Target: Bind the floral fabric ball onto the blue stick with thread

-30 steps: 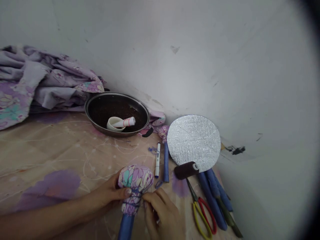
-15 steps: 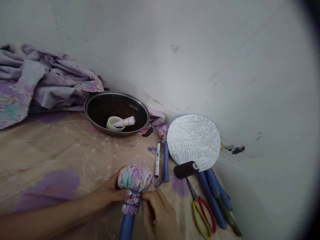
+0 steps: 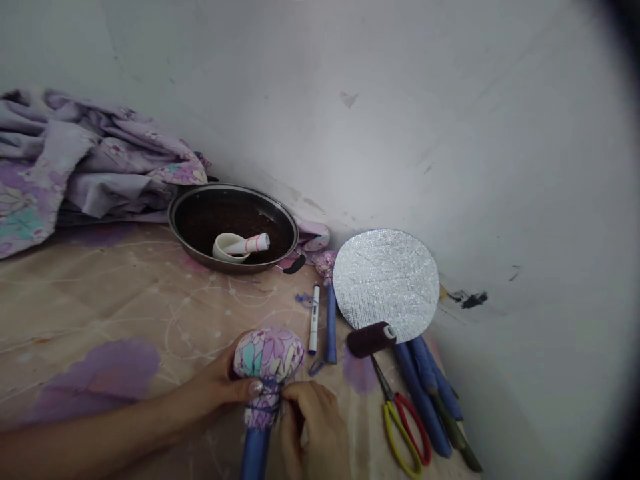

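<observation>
A padded stick with a rounded head in purple floral cloth (image 3: 270,353) and a blue wrapped handle (image 3: 255,455) stands upright at the bottom middle. Dark blue cord (image 3: 270,385) is wound around the cloth at its neck. My left hand (image 3: 227,383) grips the stick from the left, its thumb pressed on the neck just under the head and its other fingers hidden behind. On the other side, my right hand (image 3: 316,417) has thumb and forefinger pinched close against the neck, at the cord's edge. The bit of cord between those fingertips is mostly hidden.
Scissors (image 3: 406,427), a dark thread spool (image 3: 371,340), a silver foil disc (image 3: 387,283) and several blue-wrapped sticks (image 3: 423,400) lie to the right. A marker (image 3: 314,320) and a smaller padded stick (image 3: 331,323) are nearer. A pan (image 3: 230,268) holding a cup sits behind, by bunched cloth (image 3: 100,160) and the wall.
My right hand has shifted very slightly left and down beside the neck, still pinching there. My left hand keeps its grip on the padded stick. The view has barely moved.
</observation>
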Available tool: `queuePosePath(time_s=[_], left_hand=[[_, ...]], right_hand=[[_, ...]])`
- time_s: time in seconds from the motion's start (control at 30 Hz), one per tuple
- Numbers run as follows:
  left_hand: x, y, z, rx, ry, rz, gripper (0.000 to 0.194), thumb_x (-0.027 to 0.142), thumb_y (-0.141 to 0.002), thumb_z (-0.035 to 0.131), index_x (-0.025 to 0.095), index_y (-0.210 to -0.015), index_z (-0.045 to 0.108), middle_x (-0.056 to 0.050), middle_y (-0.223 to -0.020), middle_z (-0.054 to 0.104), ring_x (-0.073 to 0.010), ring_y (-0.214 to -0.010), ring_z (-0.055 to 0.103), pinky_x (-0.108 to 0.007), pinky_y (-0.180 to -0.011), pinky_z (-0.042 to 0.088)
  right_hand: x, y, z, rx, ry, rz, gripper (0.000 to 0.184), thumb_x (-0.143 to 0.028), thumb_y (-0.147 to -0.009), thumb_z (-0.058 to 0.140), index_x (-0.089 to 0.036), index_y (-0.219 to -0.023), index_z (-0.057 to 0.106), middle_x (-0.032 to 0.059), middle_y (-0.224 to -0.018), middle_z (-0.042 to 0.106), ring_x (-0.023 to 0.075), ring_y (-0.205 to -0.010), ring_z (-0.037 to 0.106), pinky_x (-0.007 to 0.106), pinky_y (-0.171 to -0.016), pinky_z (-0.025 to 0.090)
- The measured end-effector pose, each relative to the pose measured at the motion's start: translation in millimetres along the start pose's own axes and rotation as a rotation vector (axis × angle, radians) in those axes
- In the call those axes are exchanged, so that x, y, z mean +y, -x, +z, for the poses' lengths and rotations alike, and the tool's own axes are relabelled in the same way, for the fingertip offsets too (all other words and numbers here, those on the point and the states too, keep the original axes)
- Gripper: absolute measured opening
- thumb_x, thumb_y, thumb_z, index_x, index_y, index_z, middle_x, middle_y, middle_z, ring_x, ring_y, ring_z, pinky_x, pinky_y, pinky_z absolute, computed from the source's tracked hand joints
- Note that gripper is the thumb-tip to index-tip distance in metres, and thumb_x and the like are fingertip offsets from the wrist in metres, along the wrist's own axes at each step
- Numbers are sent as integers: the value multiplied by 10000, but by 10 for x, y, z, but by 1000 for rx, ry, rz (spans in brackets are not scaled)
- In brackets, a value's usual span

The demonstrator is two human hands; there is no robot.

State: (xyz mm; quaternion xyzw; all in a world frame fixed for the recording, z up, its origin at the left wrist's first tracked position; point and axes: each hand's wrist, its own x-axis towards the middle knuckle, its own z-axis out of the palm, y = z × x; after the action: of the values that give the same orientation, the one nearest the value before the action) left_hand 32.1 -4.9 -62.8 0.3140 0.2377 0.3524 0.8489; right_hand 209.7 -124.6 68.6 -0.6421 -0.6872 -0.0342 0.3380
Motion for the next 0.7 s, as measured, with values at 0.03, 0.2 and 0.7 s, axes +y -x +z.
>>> queuePosePath(time_s=[0.03, 0.2, 0.7], left_hand=[[2, 3, -5, -9, -5, 0, 1136, 606, -706, 1286, 330, -1698, 808, -95, -1473, 962, -461, -1474, 829, -470, -1175, 693], [24, 14, -10, -64, -19, 21, 1163, 604, -713, 1283, 354, -1731, 780, -102, -1544, 946, -460, -1550, 797, -482, -1244, 663], [108, 83, 54, -8, 44, 14, 991, 416, -734, 1297, 380, -1606, 828, -79, -1518, 969, -367, -1372, 883, -447, -1189, 688]], right_hand=[[-3, 9, 17, 9, -11, 6, 355, 9, -1066, 650, -328, -1089, 761, 1, -945, 856, 258, -874, 871, 300, -843, 708], [-5, 21, 58, 11, -64, 42, 328, -8, -1101, 653, -319, -1102, 756, -7, -926, 843, 239, -842, 859, 282, -791, 687], [-22, -13, 46, -6, 97, -35, 347, -5, -996, 634, -337, -1050, 715, -11, -884, 837, 275, -762, 878, 390, -848, 731]])
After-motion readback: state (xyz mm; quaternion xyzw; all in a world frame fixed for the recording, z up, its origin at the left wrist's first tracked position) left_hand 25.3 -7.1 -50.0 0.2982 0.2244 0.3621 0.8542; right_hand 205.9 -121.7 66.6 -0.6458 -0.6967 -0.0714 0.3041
